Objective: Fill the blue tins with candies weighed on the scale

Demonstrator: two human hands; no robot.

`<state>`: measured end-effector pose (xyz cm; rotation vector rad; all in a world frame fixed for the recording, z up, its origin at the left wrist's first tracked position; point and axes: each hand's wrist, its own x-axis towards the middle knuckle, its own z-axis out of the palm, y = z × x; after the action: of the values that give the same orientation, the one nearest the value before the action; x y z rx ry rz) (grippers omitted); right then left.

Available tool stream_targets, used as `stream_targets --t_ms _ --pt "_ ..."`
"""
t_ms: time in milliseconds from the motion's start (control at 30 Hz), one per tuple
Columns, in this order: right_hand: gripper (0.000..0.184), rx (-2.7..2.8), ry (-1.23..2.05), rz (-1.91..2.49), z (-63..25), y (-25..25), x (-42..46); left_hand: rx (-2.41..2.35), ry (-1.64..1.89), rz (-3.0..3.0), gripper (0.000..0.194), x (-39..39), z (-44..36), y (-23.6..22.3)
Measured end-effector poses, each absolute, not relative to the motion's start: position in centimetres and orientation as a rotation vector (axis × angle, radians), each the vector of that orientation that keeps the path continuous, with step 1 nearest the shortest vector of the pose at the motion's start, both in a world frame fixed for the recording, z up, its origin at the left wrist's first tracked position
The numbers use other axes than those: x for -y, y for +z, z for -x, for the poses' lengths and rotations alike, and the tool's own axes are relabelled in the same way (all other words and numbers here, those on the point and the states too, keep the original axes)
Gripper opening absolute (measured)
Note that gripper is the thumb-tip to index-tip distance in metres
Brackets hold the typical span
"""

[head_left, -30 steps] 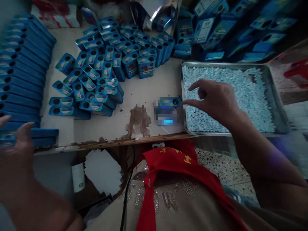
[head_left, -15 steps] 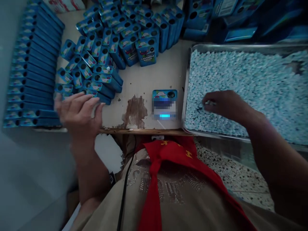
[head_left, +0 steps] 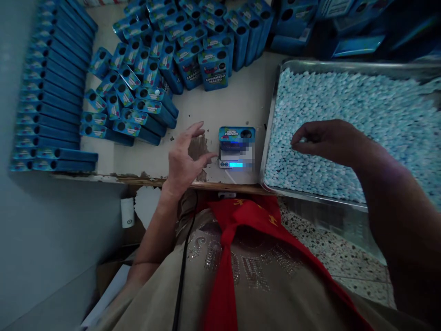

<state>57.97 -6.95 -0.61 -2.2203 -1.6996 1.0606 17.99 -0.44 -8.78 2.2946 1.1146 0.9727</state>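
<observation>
My left hand (head_left: 186, 156) is just left of a small digital scale (head_left: 224, 164) with a lit blue display. Its thumb and fingers are apart with nothing between them, the thumb tip close to the scale. On the scale lies a blue candy box (head_left: 231, 134), its round dark hole at the right end. Over the metal tray (head_left: 270, 124) my right hand (head_left: 320, 138) is curled, fingertips drawn together just above the pale blue candies (head_left: 344, 101). Whatever it may hold is hidden by the fingers.
Several blue boxes (head_left: 151, 73) stand in a loose group at the back left. A neat row of more boxes (head_left: 55, 105) lines the left edge. Dark blue boxes (head_left: 292, 27) stand behind the tray. The table's worn front edge (head_left: 220, 186) runs close to my body.
My left hand has moved right, from beside the boxes at the left to the scale. My right hand stays over the tray, its fingers slightly raised from the candies.
</observation>
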Motion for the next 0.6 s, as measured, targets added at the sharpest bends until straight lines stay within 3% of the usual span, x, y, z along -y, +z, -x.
stream_targets --t_ms 100,300,600 --pt "0.007 1.785 1.04 2.066 -55.9 1.2 5.7 -1.032 0.894 -2.237 0.087 0.3 -19.4 -10.2" --pt "0.022 2.184 0.795 1.685 -50.3 4.4 2.3 -0.996 0.878 -2.226 0.074 -0.5 -20.6 -11.0" --pt "0.029 2.661 0.498 1.727 -47.0 4.7 1.3 -1.079 0.866 -2.207 0.067 -1.0 -17.8 -10.9"
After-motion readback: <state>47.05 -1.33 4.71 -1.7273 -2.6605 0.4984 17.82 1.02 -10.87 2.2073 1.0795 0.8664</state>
